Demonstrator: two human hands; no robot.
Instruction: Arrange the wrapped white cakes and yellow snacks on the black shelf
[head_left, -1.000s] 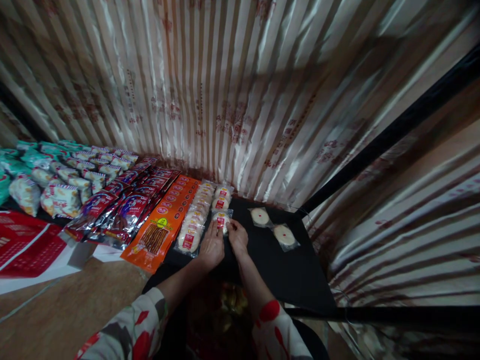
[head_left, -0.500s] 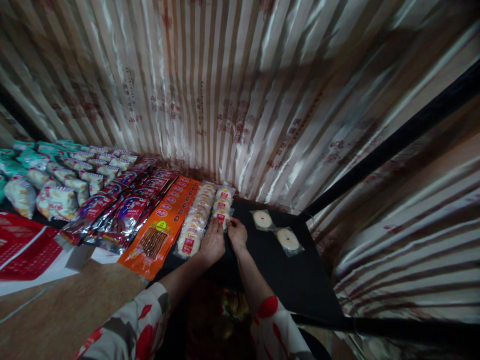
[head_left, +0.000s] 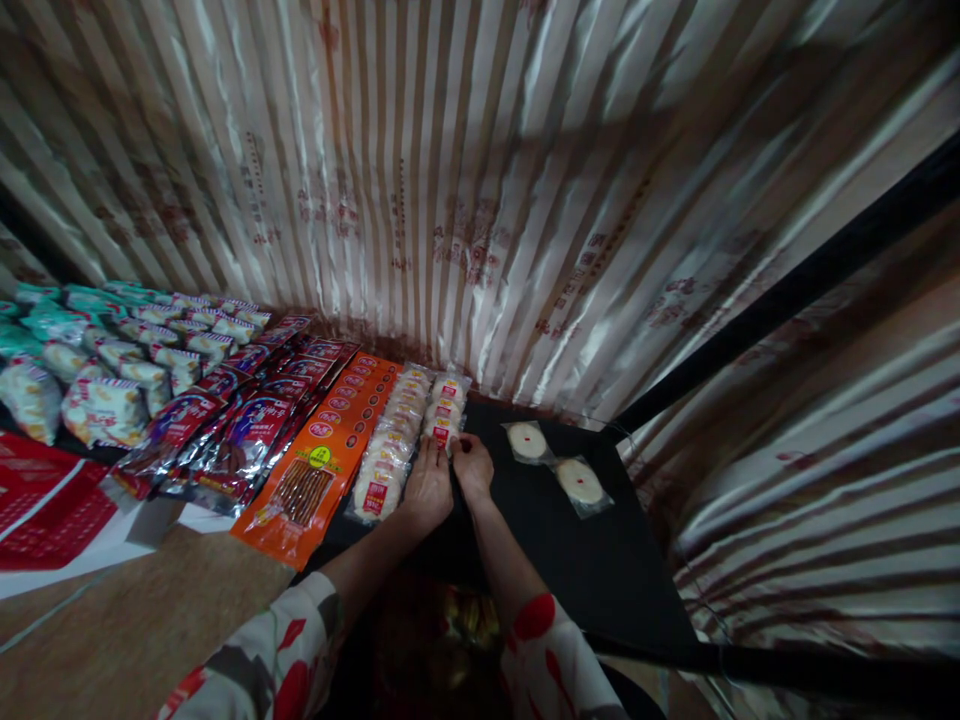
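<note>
My left hand (head_left: 427,488) and my right hand (head_left: 474,464) rest side by side on a black table (head_left: 600,560). Both touch the nearest clear packet of a round white cake with a red label (head_left: 442,430), at the front end of a short row of such packets (head_left: 448,396). Their fingers curl onto that packet's near edge. A longer row of the same cakes (head_left: 390,455) lies just left of my left hand. Two single cake packets (head_left: 527,441) (head_left: 580,482) lie apart to the right of my right hand.
Orange snack packs (head_left: 322,460), dark foil packs (head_left: 240,420) and white and green bags (head_left: 112,350) lie in rows to the left. A red and white box (head_left: 52,510) sits at far left. Striped shiny curtain (head_left: 450,180) closes the back. A black bar (head_left: 787,290) runs at right.
Both hands have slid a little farther away, pushing the front cake packet up against its row. The view has shifted slightly.
</note>
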